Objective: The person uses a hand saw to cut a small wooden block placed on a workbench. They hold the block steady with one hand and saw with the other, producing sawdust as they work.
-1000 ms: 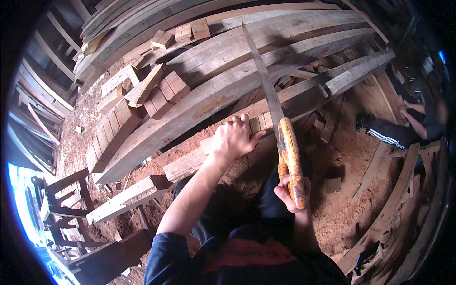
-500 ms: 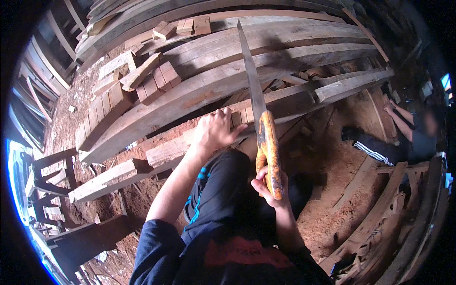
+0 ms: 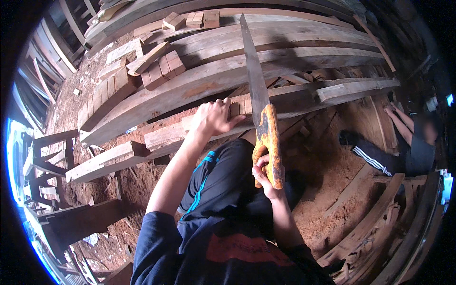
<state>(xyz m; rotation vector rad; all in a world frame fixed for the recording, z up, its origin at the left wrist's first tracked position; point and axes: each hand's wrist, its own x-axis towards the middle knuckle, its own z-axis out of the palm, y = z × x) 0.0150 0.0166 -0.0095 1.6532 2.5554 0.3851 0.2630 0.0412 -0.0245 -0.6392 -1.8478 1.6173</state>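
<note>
saw (image 3: 261, 102) in right hand (image 3: 267, 189), trouser stripes (image 3: 208, 159) newly visible

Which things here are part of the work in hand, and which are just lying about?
In use:
- yellow-handled saw, held in the right hand
- wood under the left hand

Lying about:
- small wooden blocks, upper left
- long beam beyond the hands
- planks, lower right
</note>
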